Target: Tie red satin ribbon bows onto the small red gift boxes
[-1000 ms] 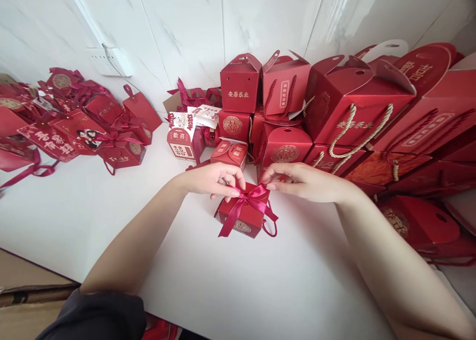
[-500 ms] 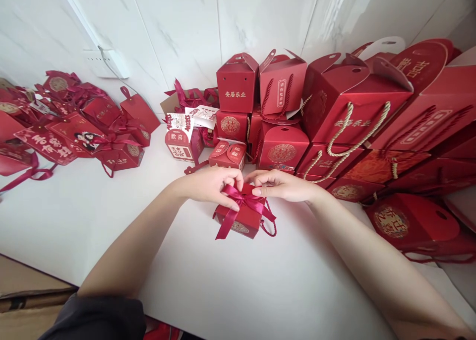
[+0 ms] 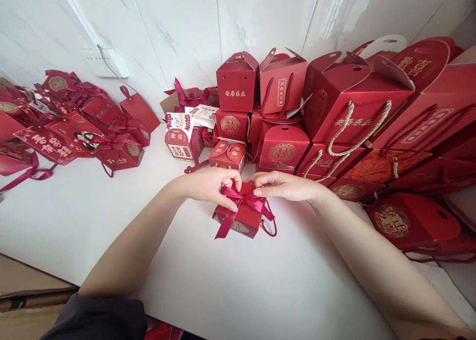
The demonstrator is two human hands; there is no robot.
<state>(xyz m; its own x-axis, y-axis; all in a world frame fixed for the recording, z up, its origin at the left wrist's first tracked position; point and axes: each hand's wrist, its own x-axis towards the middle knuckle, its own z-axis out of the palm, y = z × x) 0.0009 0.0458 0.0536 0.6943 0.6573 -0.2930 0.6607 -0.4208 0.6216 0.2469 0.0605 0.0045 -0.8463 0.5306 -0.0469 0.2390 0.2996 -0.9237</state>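
A small red gift box [image 3: 250, 222] with a gold round emblem sits on the white table [image 3: 208, 285] in front of me. A crimson satin ribbon [image 3: 225, 225] is tied in a bow over its top, with tails hanging down the front and right side. My left hand [image 3: 210, 187] pinches the bow's left loop between thumb and bent fingers. On the other side, my right hand [image 3: 280, 186] has its thumb and fingers closed on the right loop. A twisted red cord handle [image 3: 275, 229] sticks out at the box's right side.
Stacked red gift boxes [image 3: 284, 149] with cord handles line the wall and right side. Ribboned boxes and tags [image 3: 85, 131] are heaped at left. A small box [image 3: 226, 154] stands just behind my hands. Cardboard [image 3: 26, 285] lies below the table's left edge.
Almost nothing differs. My hands keep their hold at the bow, with only a tiny shift of the fingers, and the box stays in place.
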